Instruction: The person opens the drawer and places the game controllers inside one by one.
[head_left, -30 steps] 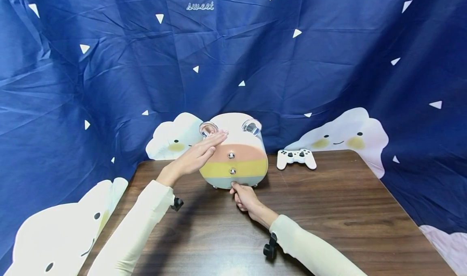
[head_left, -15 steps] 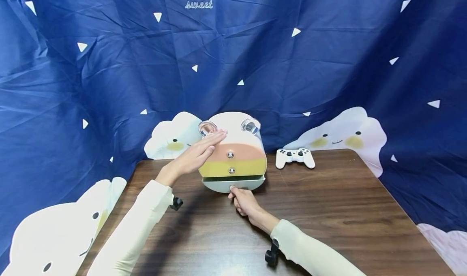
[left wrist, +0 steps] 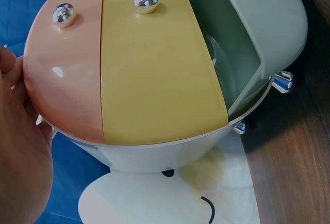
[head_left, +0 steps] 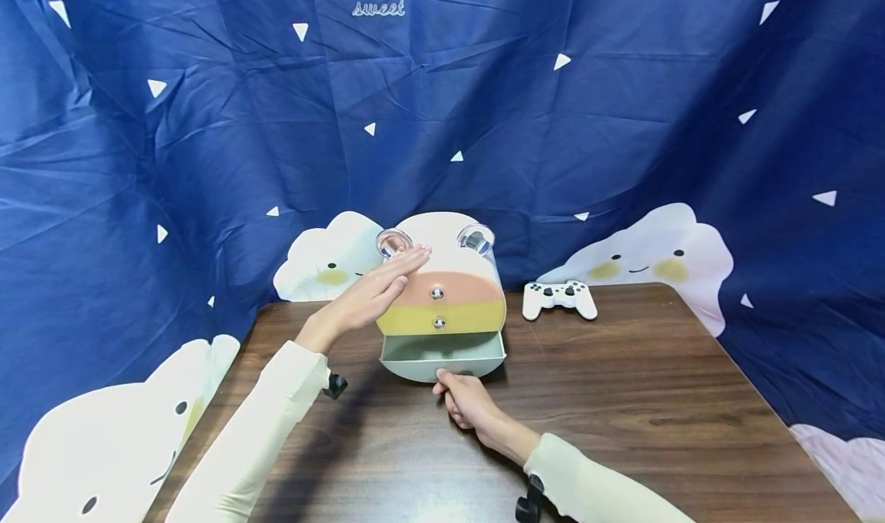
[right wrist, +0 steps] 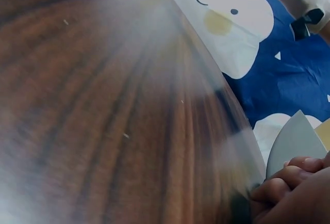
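Observation:
A small rounded storage box (head_left: 439,231) with three drawers and two shiny ring-shaped eyes stands at the back of the table. Its orange drawer (left wrist: 62,74) and yellow drawer (left wrist: 154,74) are closed, each with a silver knob. Below them, the pale green drawer (head_left: 408,369) is pulled well out, and a pale curved shape shows inside it in the left wrist view. My right hand (head_left: 470,404) pinches the front of that drawer at its middle, where its fingers hide the knob. With fingers straight, my left hand (head_left: 366,291) lies against the box's upper left front.
A white game controller (head_left: 560,300) lies to the right of the box near the table's back edge. The brown wooden table (head_left: 657,415) reaches toward me. Behind hangs a blue cloth (head_left: 442,85) with clouds and white triangles.
My right hand has drawn the green drawer out toward me from closed, showing its inside. My left hand has stayed in place on the box.

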A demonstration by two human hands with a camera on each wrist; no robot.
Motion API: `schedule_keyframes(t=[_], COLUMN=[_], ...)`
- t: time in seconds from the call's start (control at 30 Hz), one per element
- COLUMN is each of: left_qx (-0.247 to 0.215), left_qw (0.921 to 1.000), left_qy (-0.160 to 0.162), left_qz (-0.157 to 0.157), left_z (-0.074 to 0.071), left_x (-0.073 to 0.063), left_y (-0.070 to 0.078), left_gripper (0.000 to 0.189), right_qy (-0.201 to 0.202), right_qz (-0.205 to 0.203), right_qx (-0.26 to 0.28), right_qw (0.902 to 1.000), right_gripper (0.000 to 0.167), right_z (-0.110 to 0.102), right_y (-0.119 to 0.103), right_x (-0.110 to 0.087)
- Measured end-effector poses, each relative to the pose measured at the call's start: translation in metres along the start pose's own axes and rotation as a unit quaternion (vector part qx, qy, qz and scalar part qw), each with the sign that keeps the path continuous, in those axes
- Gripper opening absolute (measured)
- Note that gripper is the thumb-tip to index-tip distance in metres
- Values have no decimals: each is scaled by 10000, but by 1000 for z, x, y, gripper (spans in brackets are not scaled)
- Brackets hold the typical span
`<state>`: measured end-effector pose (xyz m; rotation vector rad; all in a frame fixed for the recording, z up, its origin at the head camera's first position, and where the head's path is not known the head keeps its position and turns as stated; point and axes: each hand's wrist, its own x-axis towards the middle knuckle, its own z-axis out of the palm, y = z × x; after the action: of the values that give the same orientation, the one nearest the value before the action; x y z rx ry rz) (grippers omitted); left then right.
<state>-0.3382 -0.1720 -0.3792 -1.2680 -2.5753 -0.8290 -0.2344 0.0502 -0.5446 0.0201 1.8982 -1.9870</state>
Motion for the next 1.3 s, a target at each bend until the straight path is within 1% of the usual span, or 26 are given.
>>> schedule_keyframes(t=[0.17,0.47,0.6,0.73,1.03,1.3], left_qx=[-22,0,1,13,20,-9], left_qw=[10000,10000,10000,10000,10000,10000], left_qy=[16,34,16,16,1,4], left_qz=[26,76,45,29,-9,-1], left_z=[0,1,0,0,1,1], left_x=[0,0,0,0,1,0], left_y=[0,0,0,0,0,0], left_gripper=[50,50,50,50,50,50], right_qy=[-165,-332,-437,-449,-613,-701], right_qz=[61,142,175,196,242,220], right_qx=[-2,5,-18,-51,-97,-178], right_qw=[9998,9993,9989,9988,9978,9971], right_gripper=[45,43,45,46,48,50], right_z=[-1,-1,-1,-2,-3,-3], right_y=[2,6,8,11,16,18], right_x=[-11,-31,-38,-45,-55,-59])
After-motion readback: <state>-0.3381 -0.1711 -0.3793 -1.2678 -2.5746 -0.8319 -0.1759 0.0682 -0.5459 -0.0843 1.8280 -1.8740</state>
